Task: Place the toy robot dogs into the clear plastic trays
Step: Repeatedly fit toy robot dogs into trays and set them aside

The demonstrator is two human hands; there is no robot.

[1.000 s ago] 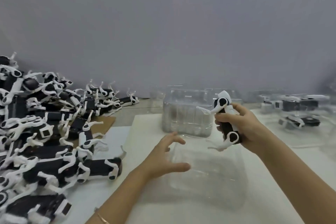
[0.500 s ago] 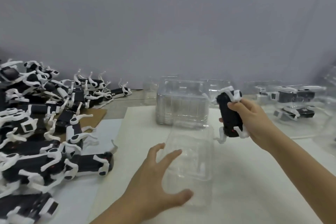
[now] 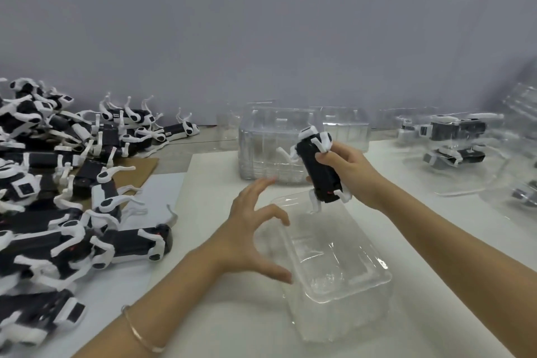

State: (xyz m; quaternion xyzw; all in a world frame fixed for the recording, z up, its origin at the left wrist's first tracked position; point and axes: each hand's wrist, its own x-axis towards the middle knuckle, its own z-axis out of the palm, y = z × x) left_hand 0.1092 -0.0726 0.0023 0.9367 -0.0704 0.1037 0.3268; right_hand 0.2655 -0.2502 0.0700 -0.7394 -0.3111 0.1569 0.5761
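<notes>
I read right hand [image 3: 350, 176] grip clenched on toy robot dog [image 3: 319, 171] over clear tray [image 3: 334, 259], left hand [image 3: 247, 238] grip released.

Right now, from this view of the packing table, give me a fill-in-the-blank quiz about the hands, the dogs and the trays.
The toy robot dog held in the right hand has a black body and ____ legs.
The clear plastic tray nearest the person is ____.
The pile of loose dogs lies on the person's ____ side.
The left hand, fingers spread, holds ____.
Missing words: white, empty, left, nothing.
</notes>
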